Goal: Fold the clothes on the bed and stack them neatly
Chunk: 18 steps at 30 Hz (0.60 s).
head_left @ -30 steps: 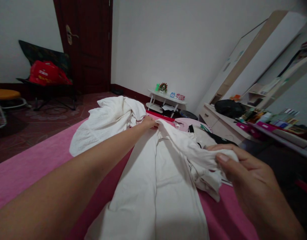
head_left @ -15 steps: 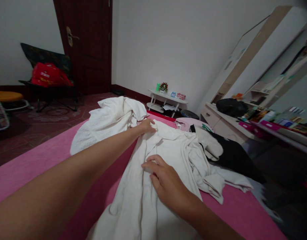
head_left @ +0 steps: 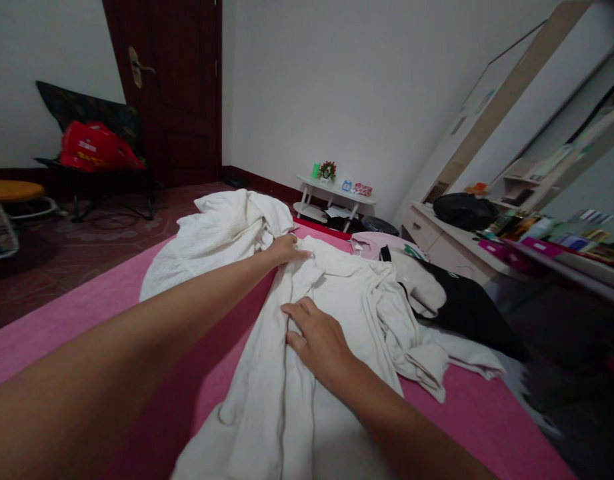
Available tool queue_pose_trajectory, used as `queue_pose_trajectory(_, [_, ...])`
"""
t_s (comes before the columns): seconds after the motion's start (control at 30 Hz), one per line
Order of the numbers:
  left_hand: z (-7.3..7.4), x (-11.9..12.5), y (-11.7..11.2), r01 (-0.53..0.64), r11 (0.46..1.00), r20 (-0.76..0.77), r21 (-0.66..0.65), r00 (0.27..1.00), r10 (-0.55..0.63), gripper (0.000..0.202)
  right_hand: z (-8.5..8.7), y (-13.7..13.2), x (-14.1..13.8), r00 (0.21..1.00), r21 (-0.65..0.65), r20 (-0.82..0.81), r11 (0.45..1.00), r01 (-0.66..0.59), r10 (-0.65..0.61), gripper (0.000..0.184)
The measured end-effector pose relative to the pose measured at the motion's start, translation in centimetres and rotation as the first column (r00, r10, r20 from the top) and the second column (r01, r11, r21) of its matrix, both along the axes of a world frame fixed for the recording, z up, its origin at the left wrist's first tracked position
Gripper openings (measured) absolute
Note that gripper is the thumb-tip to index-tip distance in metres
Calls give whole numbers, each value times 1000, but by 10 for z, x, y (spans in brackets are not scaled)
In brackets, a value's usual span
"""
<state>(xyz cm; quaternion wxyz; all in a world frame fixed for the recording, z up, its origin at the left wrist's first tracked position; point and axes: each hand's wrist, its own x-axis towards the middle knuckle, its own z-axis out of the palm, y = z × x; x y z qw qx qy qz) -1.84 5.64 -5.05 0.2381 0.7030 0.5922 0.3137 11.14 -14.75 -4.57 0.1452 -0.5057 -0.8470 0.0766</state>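
A white shirt (head_left: 344,303) lies spread lengthwise over the pink bedding, its near end running to the bottom of the view. One sleeve lies bunched at its right side, and long folds run down its left part. At the far left corner of the shirt, near the collar, my left hand (head_left: 285,249) is closed on the cloth, its fingertips partly hidden. Lower down, my right hand (head_left: 317,335) rests on the left folds with fingers bent and apart, thumb clear of the index finger. The cloth under its palm is hidden.
A crumpled white cloth (head_left: 221,230) lies left of the shirt on the pink bed (head_left: 71,312). Black clothing (head_left: 469,310) and a pink garment (head_left: 381,241) lie to the right. Beyond are a small white table (head_left: 331,190), a cluttered dresser (head_left: 444,243) and a chair holding a red bag (head_left: 94,147).
My right hand has moved slightly up and left and come down onto the shirt's folds. My left hand has shifted a little at the same corner, its thumb now stretched rightward.
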Motion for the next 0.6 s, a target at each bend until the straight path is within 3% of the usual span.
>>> queue_pose_trajectory(0.1, [8, -10, -19, 7, 999, -109, 39, 994, -3, 79, -4, 2, 1, 999, 2, -52, 1000, -1, 1, 39])
queue_pose_trajectory(0.3, [19, -26, -58, 63, 997, -145, -31, 987, -67, 72, -5, -5, -3, 986, 49, -163, 999, -19, 27, 38])
queue_pose_trajectory(0.37, [18, -29, -73, 90, 990, -28, -109, 995, -94, 67, -4, -8, -4, 980, 62, -196, 998, 0, 13, 40])
queue_pose_trajectory(0.43, [16, -31, -90, 153, 964, 191, -219, 975, -111, 62, -3, -9, -5, 971, 65, -239, 998, 23, -7, 39])
queue_pose_trajectory(0.53, [13, -33, -112, 276, 888, 599, -367, 801, -1, 62, -6, -5, -5, 935, 51, -350, 996, 72, -49, 37])
queue_pose_trajectory(0.6, [12, -33, -121, 313, 850, 747, -424, 651, 133, 60, -10, 1, -5, 888, 21, -453, 995, 96, -76, 43])
